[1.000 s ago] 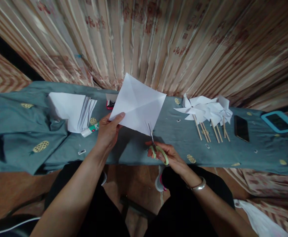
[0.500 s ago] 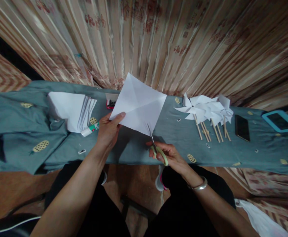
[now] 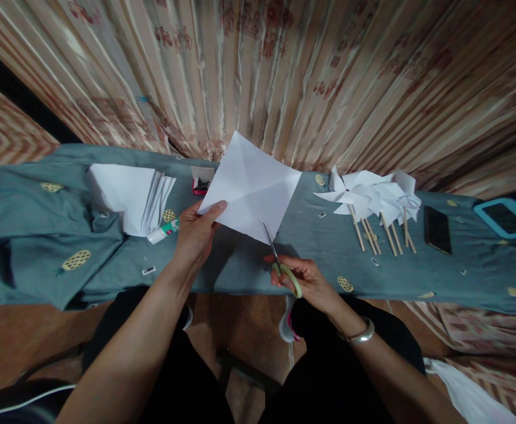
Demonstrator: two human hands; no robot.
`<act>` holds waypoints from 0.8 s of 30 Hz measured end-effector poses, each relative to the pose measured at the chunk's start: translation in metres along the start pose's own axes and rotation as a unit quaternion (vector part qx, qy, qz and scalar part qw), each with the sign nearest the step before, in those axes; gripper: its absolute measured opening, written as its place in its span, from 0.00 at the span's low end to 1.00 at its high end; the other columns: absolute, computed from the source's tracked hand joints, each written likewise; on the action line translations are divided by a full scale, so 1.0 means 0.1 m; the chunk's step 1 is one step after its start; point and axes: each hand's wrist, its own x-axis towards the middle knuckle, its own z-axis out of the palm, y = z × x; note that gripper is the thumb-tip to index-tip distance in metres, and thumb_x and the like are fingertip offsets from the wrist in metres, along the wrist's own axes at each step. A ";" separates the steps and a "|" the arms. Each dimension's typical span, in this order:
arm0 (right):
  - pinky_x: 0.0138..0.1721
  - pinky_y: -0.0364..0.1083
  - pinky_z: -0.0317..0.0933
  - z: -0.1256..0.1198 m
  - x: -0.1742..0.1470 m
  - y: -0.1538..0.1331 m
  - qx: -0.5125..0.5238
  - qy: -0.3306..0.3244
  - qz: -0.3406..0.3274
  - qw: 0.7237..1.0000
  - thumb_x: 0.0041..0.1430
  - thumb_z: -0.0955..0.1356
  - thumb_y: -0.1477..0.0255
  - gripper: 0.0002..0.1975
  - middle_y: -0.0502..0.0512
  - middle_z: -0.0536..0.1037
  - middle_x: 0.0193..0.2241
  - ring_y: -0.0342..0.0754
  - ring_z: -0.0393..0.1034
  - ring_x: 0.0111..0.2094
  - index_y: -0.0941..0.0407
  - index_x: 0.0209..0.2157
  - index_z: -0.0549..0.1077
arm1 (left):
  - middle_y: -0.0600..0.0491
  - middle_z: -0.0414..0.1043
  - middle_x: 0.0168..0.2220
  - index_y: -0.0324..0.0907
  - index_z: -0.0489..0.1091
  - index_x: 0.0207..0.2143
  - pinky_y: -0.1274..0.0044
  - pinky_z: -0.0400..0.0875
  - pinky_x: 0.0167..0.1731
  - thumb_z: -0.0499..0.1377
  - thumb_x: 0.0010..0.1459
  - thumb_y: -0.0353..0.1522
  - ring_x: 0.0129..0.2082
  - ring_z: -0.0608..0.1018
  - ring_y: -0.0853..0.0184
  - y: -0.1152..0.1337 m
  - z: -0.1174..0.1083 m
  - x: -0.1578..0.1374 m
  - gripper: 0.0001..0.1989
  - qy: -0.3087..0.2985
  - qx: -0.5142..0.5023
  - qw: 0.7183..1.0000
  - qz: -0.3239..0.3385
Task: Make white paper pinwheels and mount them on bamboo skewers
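Observation:
A square sheet of white paper [image 3: 251,185], creased along its diagonals, is pinched at its left corner by my left hand [image 3: 197,231], thumb on top. My right hand [image 3: 300,275] grips a pair of scissors [image 3: 290,278] by the pale green handles. The scissor blades reach the sheet's near corner, one blade showing over the paper; they look nearly closed. Paper and scissors are both held up above the cloth-covered table.
A stack of white paper [image 3: 123,191], a glue stick [image 3: 163,231] and a small red box [image 3: 201,184] lie left. Several paper pinwheels [image 3: 368,191] on wooden sticks, a phone [image 3: 437,229] and a blue-framed tablet [image 3: 508,218] lie right on the green cloth [image 3: 240,274]. A curtain [image 3: 258,76] hangs behind.
The scissor blades have closed together a little at the near corner of the paper. Both hands keep almost the same place; the whole view has shifted slightly.

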 end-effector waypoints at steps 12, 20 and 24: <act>0.31 0.43 0.61 0.00 0.00 0.01 -0.002 0.011 0.008 1.000 0.53 0.72 0.55 0.22 0.49 0.71 0.26 0.42 0.62 0.28 0.55 0.45 0.76 | 0.55 0.79 0.27 0.42 0.76 0.26 0.76 0.77 0.31 0.72 0.38 0.31 0.30 0.80 0.66 -0.01 0.00 0.01 0.11 0.003 0.012 1.000 0.003; 0.32 0.43 0.63 0.00 0.01 0.02 0.013 0.022 0.022 0.999 0.52 0.73 0.57 0.23 0.48 0.73 0.26 0.41 0.65 0.28 0.55 0.46 0.76 | 0.55 0.80 0.28 0.42 0.76 0.27 0.75 0.77 0.33 0.71 0.38 0.31 0.31 0.81 0.66 0.00 0.01 0.00 0.10 -0.007 0.006 1.000 0.011; 0.33 0.44 0.65 0.01 0.01 0.01 0.025 0.027 0.028 0.999 0.51 0.73 0.56 0.23 0.48 0.73 0.25 0.41 0.66 0.27 0.55 0.45 0.76 | 0.55 0.80 0.28 0.43 0.76 0.26 0.75 0.77 0.34 0.71 0.38 0.31 0.34 0.81 0.65 0.01 0.01 -0.01 0.10 -0.008 0.013 1.000 0.006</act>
